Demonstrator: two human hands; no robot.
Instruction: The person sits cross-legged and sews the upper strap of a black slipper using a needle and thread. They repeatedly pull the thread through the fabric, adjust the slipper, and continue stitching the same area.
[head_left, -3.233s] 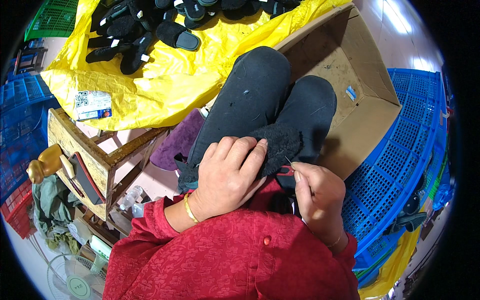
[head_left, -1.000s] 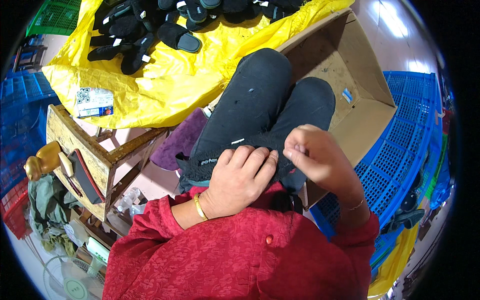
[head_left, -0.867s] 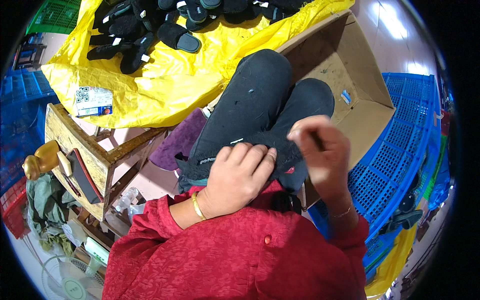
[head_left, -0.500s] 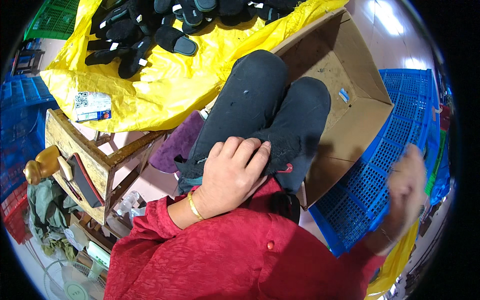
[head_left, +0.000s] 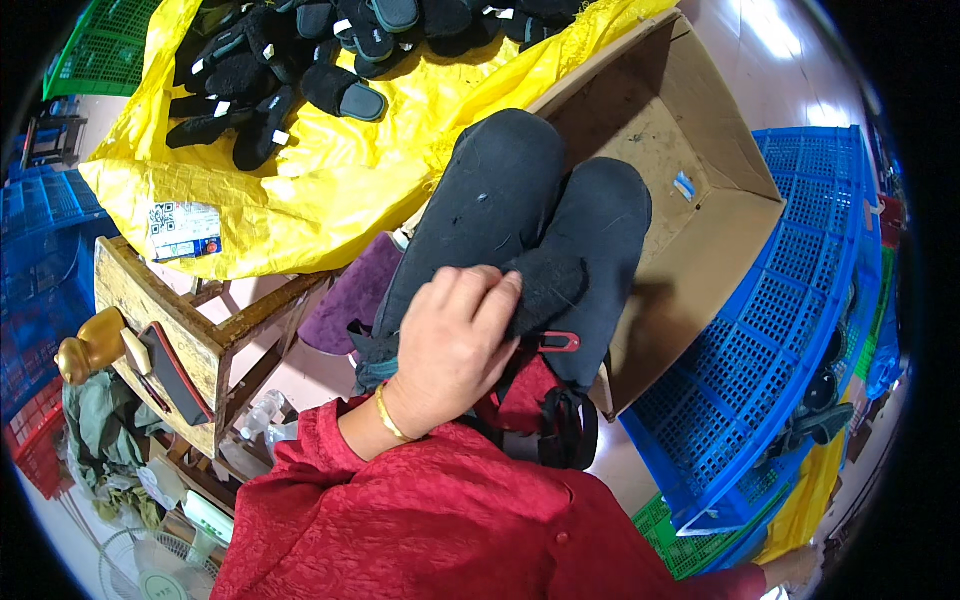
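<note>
My left hand (head_left: pixel 455 335), with a gold bracelet at its wrist, lies closed over a fuzzy black slipper (head_left: pixel 552 288) in my lap. The palm and fingers cover the slipper's middle. A dark end with a teal edge (head_left: pixel 372 368) shows left of the wrist. Just right of the fingers sits a red loop-shaped piece (head_left: pixel 560 342) on my dark trousers. My right hand (head_left: pixel 795 568) is far out at the lower right, low beside a yellow sheet (head_left: pixel 812 500). Its fingers are cut off and blurred, so what it touches is unclear.
Ahead, a yellow woven sack (head_left: pixel 300 225) bears several black slippers (head_left: pixel 345 92). A cardboard box (head_left: pixel 720 240) stands against my right knee, with blue plastic crates (head_left: pixel 745 370) beyond. Left is a wooden stool (head_left: pixel 160 330) holding a shiny gold form (head_left: pixel 92 345); below it stands a fan (head_left: pixel 150 560).
My right hand has swung from beside the blue crates down to the lower right edge. My left hand stays on the slipper, whose black end now lies flatter and more exposed.
</note>
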